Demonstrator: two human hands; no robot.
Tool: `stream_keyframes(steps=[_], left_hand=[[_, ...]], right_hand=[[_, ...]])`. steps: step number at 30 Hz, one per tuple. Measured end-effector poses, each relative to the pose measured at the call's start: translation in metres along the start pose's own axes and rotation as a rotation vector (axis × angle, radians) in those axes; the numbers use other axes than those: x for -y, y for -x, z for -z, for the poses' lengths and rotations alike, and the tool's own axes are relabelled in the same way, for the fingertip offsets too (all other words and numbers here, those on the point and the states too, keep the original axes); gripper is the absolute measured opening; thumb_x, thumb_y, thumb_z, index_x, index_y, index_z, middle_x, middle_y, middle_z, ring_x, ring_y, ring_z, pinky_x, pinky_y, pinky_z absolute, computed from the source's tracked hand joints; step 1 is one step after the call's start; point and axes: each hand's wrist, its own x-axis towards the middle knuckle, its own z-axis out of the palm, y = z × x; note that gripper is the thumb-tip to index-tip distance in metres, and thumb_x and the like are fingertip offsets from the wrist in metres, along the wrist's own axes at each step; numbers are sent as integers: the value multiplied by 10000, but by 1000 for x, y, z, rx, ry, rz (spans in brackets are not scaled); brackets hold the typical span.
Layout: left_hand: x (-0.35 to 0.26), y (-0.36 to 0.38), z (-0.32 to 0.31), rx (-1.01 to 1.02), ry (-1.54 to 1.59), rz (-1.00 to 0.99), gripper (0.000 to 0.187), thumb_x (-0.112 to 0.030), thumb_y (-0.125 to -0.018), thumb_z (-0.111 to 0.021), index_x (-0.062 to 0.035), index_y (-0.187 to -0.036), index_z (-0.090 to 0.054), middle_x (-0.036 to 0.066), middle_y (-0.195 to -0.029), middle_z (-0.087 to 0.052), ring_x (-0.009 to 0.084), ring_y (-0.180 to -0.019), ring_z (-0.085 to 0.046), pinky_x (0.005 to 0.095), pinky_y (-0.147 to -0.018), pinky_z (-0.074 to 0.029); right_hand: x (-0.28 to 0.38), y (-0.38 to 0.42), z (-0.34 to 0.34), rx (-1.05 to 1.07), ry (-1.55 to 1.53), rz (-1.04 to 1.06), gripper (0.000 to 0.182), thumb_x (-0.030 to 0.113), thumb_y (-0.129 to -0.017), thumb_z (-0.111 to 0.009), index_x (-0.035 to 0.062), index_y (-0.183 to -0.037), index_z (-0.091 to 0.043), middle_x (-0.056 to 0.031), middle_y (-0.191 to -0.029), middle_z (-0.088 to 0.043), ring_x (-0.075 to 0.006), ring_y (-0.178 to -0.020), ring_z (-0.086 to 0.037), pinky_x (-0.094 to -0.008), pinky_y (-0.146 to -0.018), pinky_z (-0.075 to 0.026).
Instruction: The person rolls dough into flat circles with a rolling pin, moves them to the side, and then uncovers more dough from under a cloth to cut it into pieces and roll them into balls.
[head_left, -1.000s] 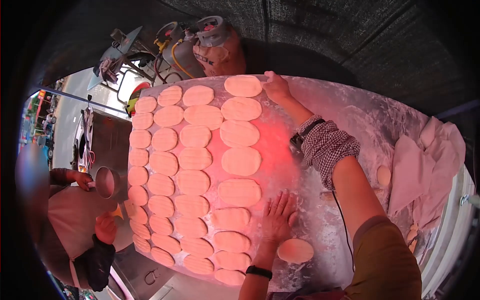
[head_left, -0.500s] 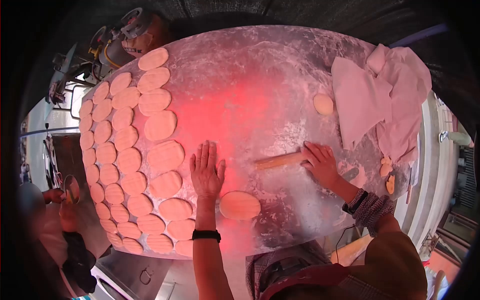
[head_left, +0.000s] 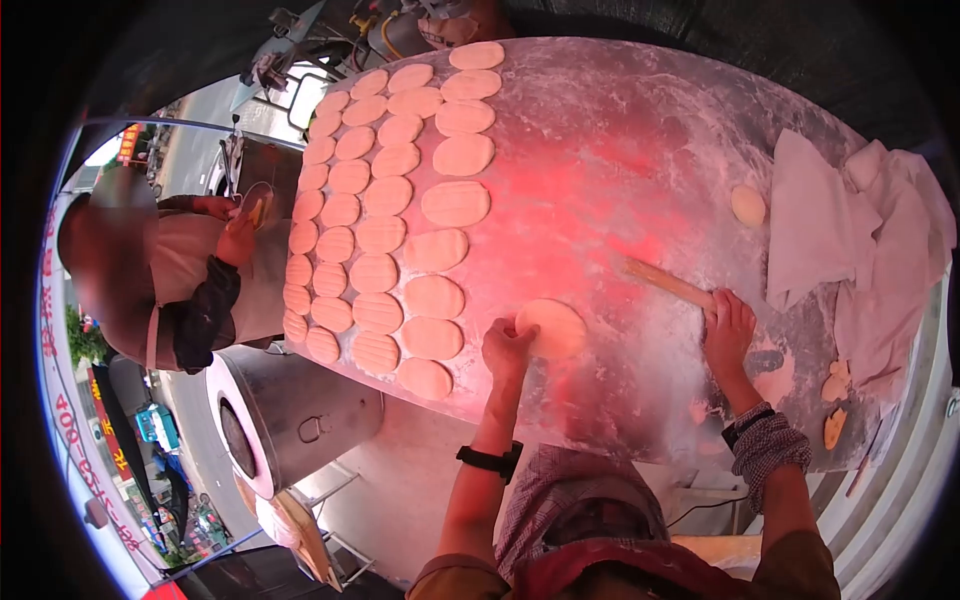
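Observation:
On the floured table [head_left: 590, 110], my left hand [head_left: 508, 348] pinches the left edge of a flat oval of dough [head_left: 556, 329] between thumb and fingers. The dough lies flat, apart from the others. My right hand [head_left: 730, 328] is closed round the near end of a wooden rolling pin [head_left: 668, 281], which points up and to the left. Columns of flattened dough ovals [head_left: 455, 204] lie left of my left hand, several of them with ridged lines. A small dough piece [head_left: 748, 205] sits farther back on the right.
A crumpled pale cloth [head_left: 815, 225] covers the table's right end, with dough scraps [head_left: 834, 428] near it. Another person [head_left: 200, 265] stands beyond the left edge, holding something. A metal drum [head_left: 300, 420] stands below that edge.
My left hand has gone from lying flat with fingers stretched to pinching the dough oval's edge. The rolling pin has swung to a steeper angle. The whole view has shifted, showing more on the left.

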Motion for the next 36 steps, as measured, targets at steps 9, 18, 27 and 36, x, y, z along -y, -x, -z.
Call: stream_keyframes(steps=[9, 18, 27, 36], left_hand=[[52, 64, -10, 138, 1105, -56, 194, -113, -888, -702, -82, -1048, -598, 36, -941, -684, 114, -757, -614, 263, -678, -502], [105, 93, 32, -650, -357, -298, 540, -327, -909, -658, -81, -1365, -507, 220, -1426, -444, 314, -1308, -446, 486, -1056, -374], [109, 98, -8, -348, -489, -266, 820, -559, -930, -503, -93, -1546, -228, 203, -1616, -95, 400, -1492, -60, 581, -1163, -57], [-72, -10, -49, -385, -314, -630, 643, -404, -955, -563, -59, -1470, -394, 207, -1589, -211, 408, -1479, -140, 582, -1145, -179]], right_hand=[[-4, 4, -7, 41, 102, -1, 401, 147, -871, -655, 93, -1252, -544, -62, -1284, -571, -287, -1144, -539, -433, -976, -378], [-2, 3, -5, 28, 135, 32, 379, 172, -910, -612, 102, -1271, -523, -71, -1292, -560, -299, -1139, -535, -445, -965, -381], [-4, 4, -6, 81, 109, -18, 425, 140, -875, -643, 91, -1277, -513, -76, -1290, -557, -300, -1155, -522, -454, -973, -370], [1, 0, 2, -20, 38, -13, 412, 115, -839, -672, 62, -1229, -548, -92, -1247, -576, -303, -1093, -544, -453, -951, -388]])
